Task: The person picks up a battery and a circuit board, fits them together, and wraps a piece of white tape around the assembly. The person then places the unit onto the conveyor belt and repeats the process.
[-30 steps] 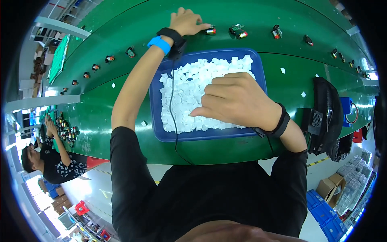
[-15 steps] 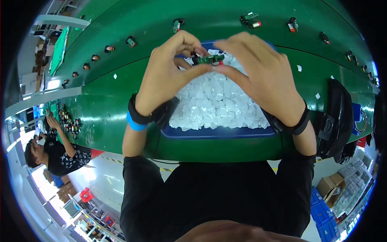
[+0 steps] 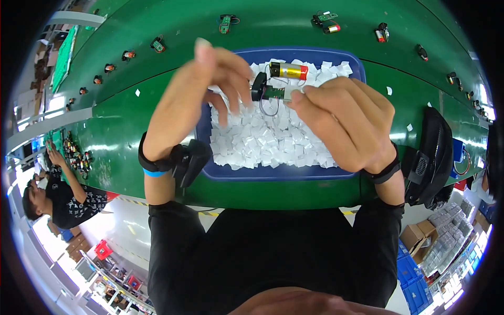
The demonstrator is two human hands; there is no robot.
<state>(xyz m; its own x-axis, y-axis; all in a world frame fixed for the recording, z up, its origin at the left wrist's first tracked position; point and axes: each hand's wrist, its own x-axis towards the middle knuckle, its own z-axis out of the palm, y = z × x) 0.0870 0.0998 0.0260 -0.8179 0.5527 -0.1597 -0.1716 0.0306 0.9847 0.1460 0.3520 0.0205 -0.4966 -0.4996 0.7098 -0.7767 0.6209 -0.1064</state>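
Observation:
My right hand (image 3: 352, 121) pinches a small green circuit board (image 3: 274, 93) by its right end, where a white patch shows at the fingertips. A black round part (image 3: 259, 86) sits at the board's left end, and thin wires run from the assembly. Just beyond the board is a gold-and-red cylindrical battery (image 3: 289, 70); whether it rests on the pieces below, I cannot tell. My left hand (image 3: 186, 89) is left of the board, fingers spread and partly blurred, holding nothing. Beneath both hands a blue tray (image 3: 283, 176) holds many small white paper-like pieces (image 3: 273, 139).
Wired board-and-battery assemblies, such as one at the back (image 3: 226, 24) and another (image 3: 326, 22), line the green table (image 3: 121, 136). A black bag-like object (image 3: 438, 152) lies at right. At left, a co-worker (image 3: 63, 194) reaches toward a pile of assemblies (image 3: 77, 155).
My left hand has come off the board and moved left, its fingers spreading. The board is now lower in view in my right fingers, and the battery has come into sight beyond it.

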